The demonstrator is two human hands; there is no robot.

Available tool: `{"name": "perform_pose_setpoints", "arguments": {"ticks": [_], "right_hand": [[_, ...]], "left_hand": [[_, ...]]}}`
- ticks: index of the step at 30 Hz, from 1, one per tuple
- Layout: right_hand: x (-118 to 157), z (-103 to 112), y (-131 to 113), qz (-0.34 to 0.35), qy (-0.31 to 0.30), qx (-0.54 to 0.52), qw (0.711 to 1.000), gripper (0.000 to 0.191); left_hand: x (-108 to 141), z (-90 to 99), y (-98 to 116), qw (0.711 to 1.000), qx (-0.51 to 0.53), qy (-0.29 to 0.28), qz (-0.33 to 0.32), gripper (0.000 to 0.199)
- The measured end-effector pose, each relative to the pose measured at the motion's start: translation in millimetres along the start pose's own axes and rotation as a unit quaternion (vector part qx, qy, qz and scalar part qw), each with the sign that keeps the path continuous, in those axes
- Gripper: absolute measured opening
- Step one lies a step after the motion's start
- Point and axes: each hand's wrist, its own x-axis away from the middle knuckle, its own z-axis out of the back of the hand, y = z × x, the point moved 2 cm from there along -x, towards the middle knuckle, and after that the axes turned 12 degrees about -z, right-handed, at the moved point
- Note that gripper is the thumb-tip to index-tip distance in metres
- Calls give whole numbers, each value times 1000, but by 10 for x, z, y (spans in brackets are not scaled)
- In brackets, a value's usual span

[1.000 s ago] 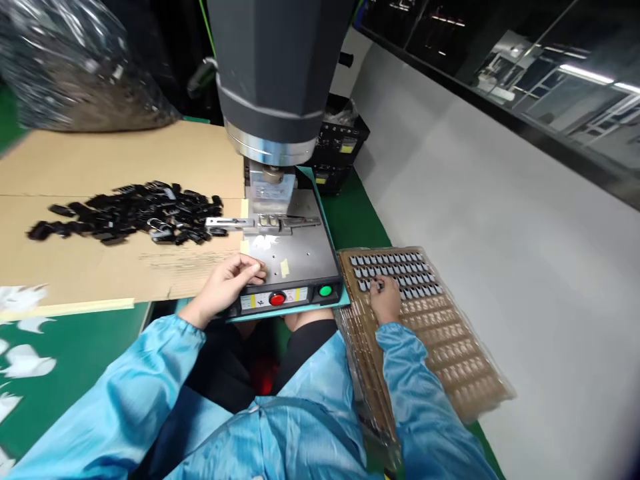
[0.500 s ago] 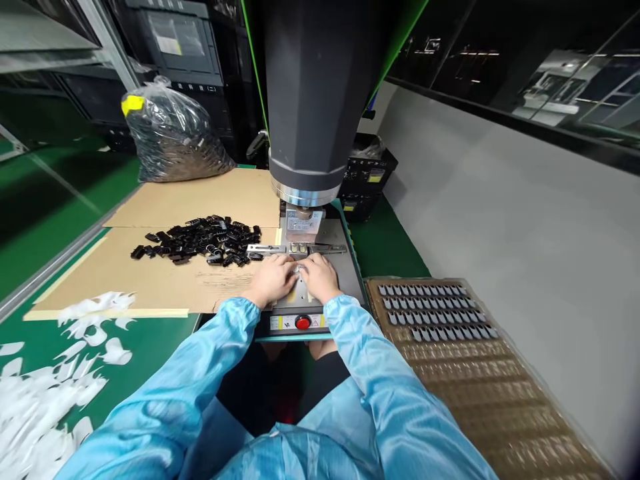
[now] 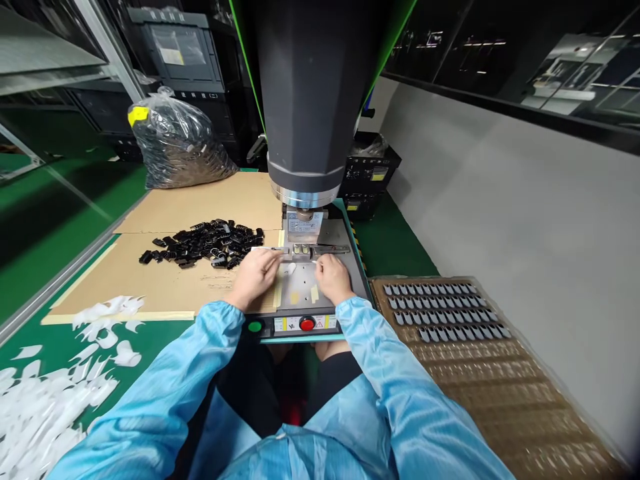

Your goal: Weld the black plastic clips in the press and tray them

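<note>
- Beneath the dark press head (image 3: 306, 100), we find the metal fixture (image 3: 301, 251) on the machine's grey plate (image 3: 295, 283), its long axis running left to right, with two pale round-looking spots at its middle.
- From both sets of fingers, we see that middle block lying inward and slightly ahead: to the right of the left hand (image 3: 257, 275), to the left of the right hand (image 3: 334, 276).
- We judge neither hand clearly nearer the block; the left fingertips overlap the fixture's left arm in view, while the right ones sit just short of its right arm.
- Left fingers are bunched near the thumb, right fingers curled inward; we cannot tell whether either pinches anything.
- Near the left fingertips, we note a small white piece (image 3: 291, 269) on the plate.
- Farther out, we have black parts (image 3: 210, 241) heaped left and a tray (image 3: 450, 367) at right.
</note>
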Motion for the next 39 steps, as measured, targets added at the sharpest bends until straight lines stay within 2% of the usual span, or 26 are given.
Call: {"name": "perform_pose_setpoints", "arguments": {"ticks": [2,4,6,9,12,14,19,25,28,30,32,35,37,39], "right_hand": [[-23,33,62,-40,3,-46,998,19],[-64,69,55,-47,18,-85,995,30],[-114,99,-7,-23,42,-101,994,38],[-182,100,-121,12,60,-81,995,34],[-225,59,-195,30,61,-38,997,32],[-228,27,-227,53,54,-13,997,34],[-178,6,-260,93,16,69,993,46],[-209,94,-258,107,-17,119,987,61],[-209,114,-238,119,-20,114,986,63],[-177,102,-246,111,-9,96,989,62],[-126,70,-312,97,6,63,993,58],[-55,-25,-575,105,-2,20,994,48],[-47,-122,-836,138,-23,16,990,43],[-82,-240,-1094,172,-41,27,984,42]], "left_hand": [[55,112,-87,999,-1,33,33,32],[52,115,-141,998,-10,33,45,32],[2,10,-156,999,-15,28,34,32],[-106,-259,-138,999,-32,27,3,32],[-194,-500,-108,998,-58,-5,-23,32],[-231,-579,-81,996,-79,-39,-26,33],[-276,-579,48,984,-144,-110,-1,42],[-318,-591,207,979,-148,-133,36,47],[-265,-469,213,980,-138,-140,33,49],[-145,-285,136,982,-135,-123,45,49],[51,-49,-7,982,-149,-86,84,47],[394,243,-250,971,-179,-46,150,47],[560,322,-359,968,-186,-51,160,46],[640,320,-398,970,-186,-61,147,43]]}}
